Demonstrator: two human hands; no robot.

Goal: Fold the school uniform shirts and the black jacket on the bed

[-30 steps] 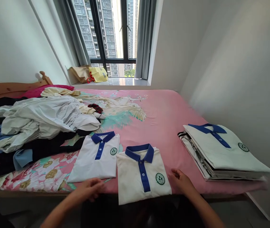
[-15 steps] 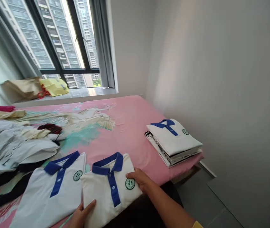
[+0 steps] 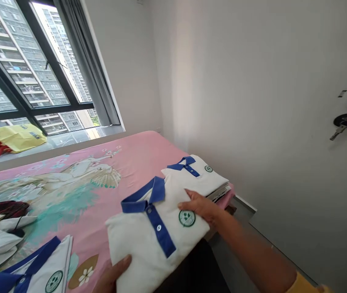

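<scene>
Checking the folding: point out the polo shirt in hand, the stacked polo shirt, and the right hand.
Polo shirt in hand (image 3: 160,230), head view, blue placket.
Stacked polo shirt (image 3: 192,181), head view, white front.
Right hand (image 3: 199,205), head view, back of hand.

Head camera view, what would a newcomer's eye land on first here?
The folded white polo shirt, with its blue collar and green crest badge, dominates the middle, held between the right hand on top and the left hand at its lower edge. Behind it, a stack of folded polo shirts sits near the wall on the pink printed bedsheet. At upper left, a large window shows high-rise towers.
</scene>
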